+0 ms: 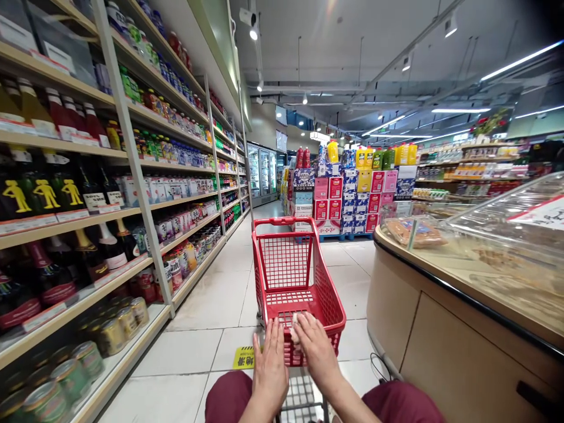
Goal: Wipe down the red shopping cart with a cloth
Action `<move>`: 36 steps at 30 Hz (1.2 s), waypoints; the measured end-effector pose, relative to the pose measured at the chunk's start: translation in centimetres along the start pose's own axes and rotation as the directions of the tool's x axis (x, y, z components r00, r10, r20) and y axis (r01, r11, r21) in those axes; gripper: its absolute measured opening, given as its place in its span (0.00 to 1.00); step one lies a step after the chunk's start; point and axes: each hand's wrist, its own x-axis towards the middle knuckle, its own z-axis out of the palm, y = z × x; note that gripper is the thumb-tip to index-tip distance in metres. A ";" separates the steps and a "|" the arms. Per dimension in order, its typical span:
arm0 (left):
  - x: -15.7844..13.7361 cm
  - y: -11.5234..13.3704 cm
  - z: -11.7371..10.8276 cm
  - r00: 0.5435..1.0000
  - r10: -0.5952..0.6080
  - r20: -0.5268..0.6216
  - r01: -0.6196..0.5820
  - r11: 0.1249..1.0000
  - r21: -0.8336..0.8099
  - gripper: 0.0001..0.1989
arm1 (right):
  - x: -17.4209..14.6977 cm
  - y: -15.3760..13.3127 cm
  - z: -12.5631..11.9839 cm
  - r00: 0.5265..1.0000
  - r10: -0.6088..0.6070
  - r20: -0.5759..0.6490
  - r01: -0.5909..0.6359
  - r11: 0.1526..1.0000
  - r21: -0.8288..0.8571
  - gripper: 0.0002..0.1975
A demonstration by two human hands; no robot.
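The red shopping cart (325,294) was placed directly in front of the fingers, its near rim lying beneath them and its basket stretched out beyond. The fingers of the left hand (271,361) were held open and nearly straight, extended over that rim, with the thumb set apart at their left; whether the rim was pressed cannot be told. A crumpled white cloth (295,330) was gripped by the right hand (316,349), tucked under its fingers along their left side, at the near rim.

To the left of the left fingers, a yellow floor sign (244,357) was seen on the white tiles (202,346). Farther left, long shelving (127,135) was filled with bottles (83,252) and cans (73,376). Well beyond the fingertips, stacked boxes (335,188) were topped with coloured bottles (365,157). To the right of the right fingers, a beige counter (394,311) was covered with clear lids (493,214), and the person's dark-red-clad knees (229,396) were spread on the near side of the hands.
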 end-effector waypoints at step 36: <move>2.5 -0.4 -3.5 0.926 -0.025 0.378 0.052 0.997 -0.061 0.43 | 0.0 1.3 0.3 0.991 0.131 -0.018 -0.131 0.991 0.001 0.24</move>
